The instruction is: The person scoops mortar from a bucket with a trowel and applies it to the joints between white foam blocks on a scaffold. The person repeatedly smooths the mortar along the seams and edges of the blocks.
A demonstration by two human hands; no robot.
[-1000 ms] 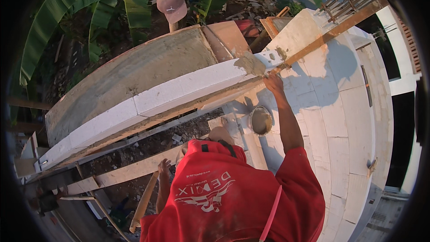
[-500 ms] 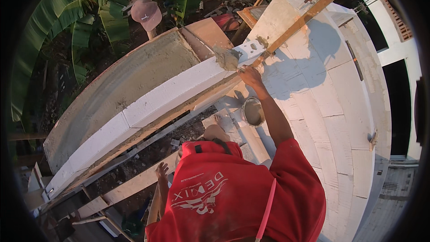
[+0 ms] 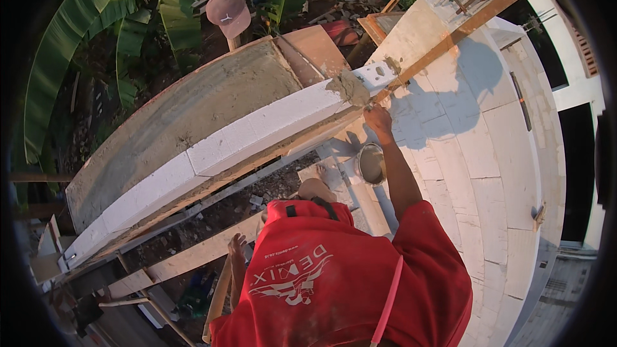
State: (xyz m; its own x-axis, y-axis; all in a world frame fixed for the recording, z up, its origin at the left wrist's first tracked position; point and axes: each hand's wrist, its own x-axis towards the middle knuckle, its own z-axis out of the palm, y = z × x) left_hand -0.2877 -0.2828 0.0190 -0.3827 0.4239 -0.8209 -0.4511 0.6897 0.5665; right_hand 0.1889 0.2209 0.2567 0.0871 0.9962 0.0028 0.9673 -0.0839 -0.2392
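My right hand is closed around the handle of a trowel, just beside the near edge of a curved row of white blocks. The trowel's blade is hard to tell apart from the wet grey mortar heaped on top of the row. To the right of that heap, the block top is bare and shows small hollows. Down at the lower left, my left hand hangs with its fingers apart, holding nothing. A round bucket with grey mortar in it stands below my right hand.
A long wooden board crosses the row's right end. White block wall curves along the right. Beyond the row lies a mortar-coated slab, with a pinkish cap on a post behind. Planks span rubble below left.
My right hand has drawn slightly toward me. The flat grey blade, plain before, no longer shows clearly, and mortar lies on the block there. The whole view has shifted a little.
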